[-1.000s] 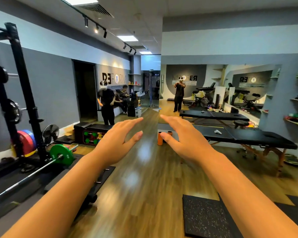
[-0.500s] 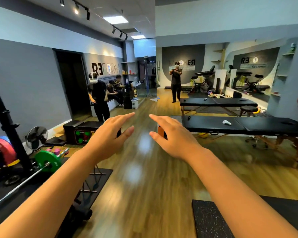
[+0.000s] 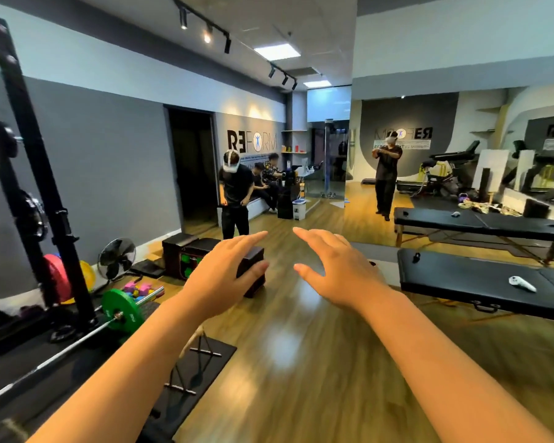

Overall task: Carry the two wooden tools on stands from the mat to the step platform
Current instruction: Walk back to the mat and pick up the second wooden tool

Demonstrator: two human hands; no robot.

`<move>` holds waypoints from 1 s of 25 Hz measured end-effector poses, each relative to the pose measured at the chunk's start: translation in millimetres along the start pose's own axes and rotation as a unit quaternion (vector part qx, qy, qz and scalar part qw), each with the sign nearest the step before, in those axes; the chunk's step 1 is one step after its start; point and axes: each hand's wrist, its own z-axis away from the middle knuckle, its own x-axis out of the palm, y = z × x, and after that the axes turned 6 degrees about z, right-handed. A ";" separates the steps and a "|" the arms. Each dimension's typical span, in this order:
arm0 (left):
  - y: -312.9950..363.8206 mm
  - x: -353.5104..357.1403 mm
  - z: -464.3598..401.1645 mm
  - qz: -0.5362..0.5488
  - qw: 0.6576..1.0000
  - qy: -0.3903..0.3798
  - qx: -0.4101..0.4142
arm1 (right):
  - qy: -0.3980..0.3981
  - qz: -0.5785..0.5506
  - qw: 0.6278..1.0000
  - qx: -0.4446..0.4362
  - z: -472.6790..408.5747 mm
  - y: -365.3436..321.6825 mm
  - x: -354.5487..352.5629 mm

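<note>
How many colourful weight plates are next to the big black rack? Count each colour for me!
Green plate: 1
Red plate: 1
Yellow plate: 1
Total: 3

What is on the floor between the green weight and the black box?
In the head view, small pink and purple blocks lie on the floor between the green weight and the black box.

Both arms stretched forward, left hand (image 3: 224, 276) and right hand (image 3: 339, 276) empty, fingers spread
</note>
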 end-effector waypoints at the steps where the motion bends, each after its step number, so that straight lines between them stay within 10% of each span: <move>1: -8.9 9.7 -15.7 -0.003 1.000 0.004 -0.010 | -0.010 0.011 1.000 -0.012 -17.0 15.4 8.5; 25: -415.8 181.2 -355.5 -0.055 0.983 0.030 -0.170 | -0.134 -0.094 0.977 -0.138 -499.4 215.5 374.8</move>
